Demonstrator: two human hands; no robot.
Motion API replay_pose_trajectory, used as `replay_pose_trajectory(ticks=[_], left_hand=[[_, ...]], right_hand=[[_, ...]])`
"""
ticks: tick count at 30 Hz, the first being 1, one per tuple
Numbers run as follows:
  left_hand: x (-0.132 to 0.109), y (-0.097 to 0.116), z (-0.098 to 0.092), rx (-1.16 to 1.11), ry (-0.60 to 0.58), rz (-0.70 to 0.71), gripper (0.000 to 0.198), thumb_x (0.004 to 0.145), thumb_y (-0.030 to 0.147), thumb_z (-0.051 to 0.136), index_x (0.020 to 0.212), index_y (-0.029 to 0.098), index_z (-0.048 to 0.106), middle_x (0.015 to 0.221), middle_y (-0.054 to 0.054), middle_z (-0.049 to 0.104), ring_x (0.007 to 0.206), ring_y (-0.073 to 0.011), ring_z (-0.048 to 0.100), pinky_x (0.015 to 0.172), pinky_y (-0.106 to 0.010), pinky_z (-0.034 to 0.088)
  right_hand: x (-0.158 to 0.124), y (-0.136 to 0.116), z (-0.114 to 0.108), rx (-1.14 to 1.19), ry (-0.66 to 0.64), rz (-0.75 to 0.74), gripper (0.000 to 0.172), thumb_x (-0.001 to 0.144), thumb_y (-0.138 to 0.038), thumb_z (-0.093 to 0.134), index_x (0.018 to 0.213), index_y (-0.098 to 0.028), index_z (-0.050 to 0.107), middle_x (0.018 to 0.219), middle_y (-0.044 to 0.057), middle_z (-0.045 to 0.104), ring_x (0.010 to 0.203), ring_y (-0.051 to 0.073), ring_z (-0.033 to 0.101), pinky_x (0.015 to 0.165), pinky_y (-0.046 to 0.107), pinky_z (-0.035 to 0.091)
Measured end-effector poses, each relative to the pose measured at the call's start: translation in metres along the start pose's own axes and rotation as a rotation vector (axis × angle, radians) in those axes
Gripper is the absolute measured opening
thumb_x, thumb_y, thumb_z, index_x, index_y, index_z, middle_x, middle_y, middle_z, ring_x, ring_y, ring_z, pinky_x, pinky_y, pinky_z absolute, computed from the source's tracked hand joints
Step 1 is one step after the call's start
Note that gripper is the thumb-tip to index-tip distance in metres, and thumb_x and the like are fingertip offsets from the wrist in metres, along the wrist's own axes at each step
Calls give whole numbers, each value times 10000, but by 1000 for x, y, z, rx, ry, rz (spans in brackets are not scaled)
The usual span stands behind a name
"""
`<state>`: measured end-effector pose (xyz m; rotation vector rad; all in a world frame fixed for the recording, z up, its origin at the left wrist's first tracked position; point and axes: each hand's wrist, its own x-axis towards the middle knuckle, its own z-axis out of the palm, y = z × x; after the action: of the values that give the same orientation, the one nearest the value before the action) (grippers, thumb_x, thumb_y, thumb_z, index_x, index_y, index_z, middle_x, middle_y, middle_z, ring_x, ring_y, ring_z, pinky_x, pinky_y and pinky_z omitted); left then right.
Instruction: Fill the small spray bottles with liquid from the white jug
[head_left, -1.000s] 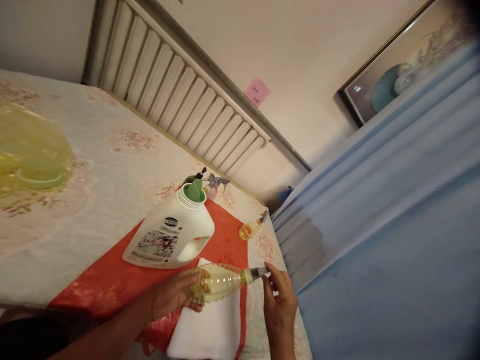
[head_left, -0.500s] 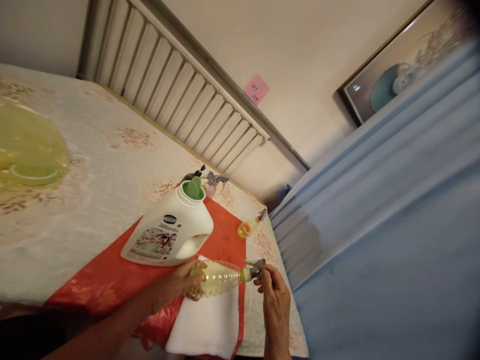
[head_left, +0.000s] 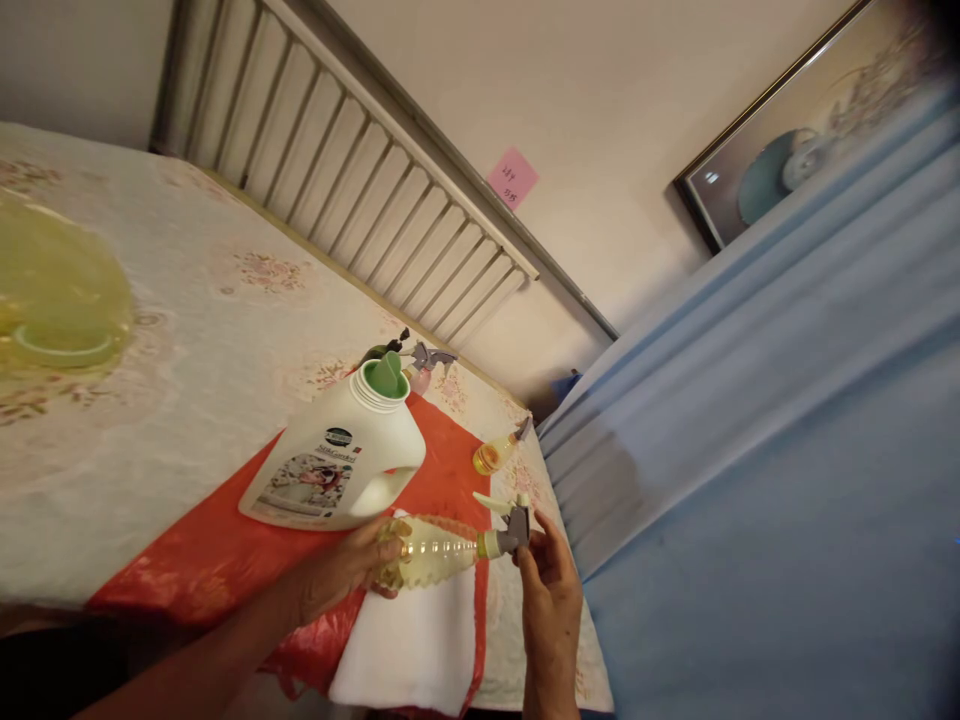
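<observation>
While L hand (head_left: 367, 560) wraps the see-through, yellowish, ribbed plastic bottle (head_left: 439, 550) over the white rectangular cloth (head_left: 409, 650), R hand (head_left: 551, 580) pinches its grey-and-cream plastic spray head (head_left: 516, 530); prob twisting-on step, next turn needs bottle kept steady w/ L

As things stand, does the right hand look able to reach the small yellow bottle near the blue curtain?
Probably yes: the small yellow bottle looks close to the right hand, uncovered. The spray head of the ridged bottle in the left hand stands partly between; going around seems possible.
</observation>
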<state>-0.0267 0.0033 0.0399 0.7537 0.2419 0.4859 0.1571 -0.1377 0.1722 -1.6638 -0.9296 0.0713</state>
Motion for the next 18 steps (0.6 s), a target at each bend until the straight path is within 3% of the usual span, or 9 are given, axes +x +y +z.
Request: replay_pose_trajectory(ticks=[4, 10, 18], left_hand=[[1, -1, -3, -6, 25, -8, 537, 754, 483, 717, 1194, 212, 572, 1053, -89, 620, 888, -229, 613, 735, -384, 522], [2, -1, -3, -34, 18, -6, 491, 784, 451, 701, 1191, 211, 566, 1052, -81, 632, 871, -213, 618, 738, -381, 526], [-3, 9, 1, -55, -1, -11, 487, 760, 438, 729, 1169, 205, 605, 1041, -91, 666, 868, -222, 629, 712, -341, 511]], right_hand=[[0, -7, -1, 69, 94, 26, 376, 734, -319, 680, 1082, -176, 671, 1093, 106, 705, 957, 251, 661, 756, 342, 548], [8, -11, -10, 131, 163, 59, 344, 728, -322, 706, 1035, -171, 673, 1036, 86, 708, 922, 237, 657, 715, 327, 560], [23, -4, -38, 279, 343, 85, 379, 669, -266, 757, 1024, -181, 654, 942, 27, 696, 791, 153, 658, 675, 263, 570]])
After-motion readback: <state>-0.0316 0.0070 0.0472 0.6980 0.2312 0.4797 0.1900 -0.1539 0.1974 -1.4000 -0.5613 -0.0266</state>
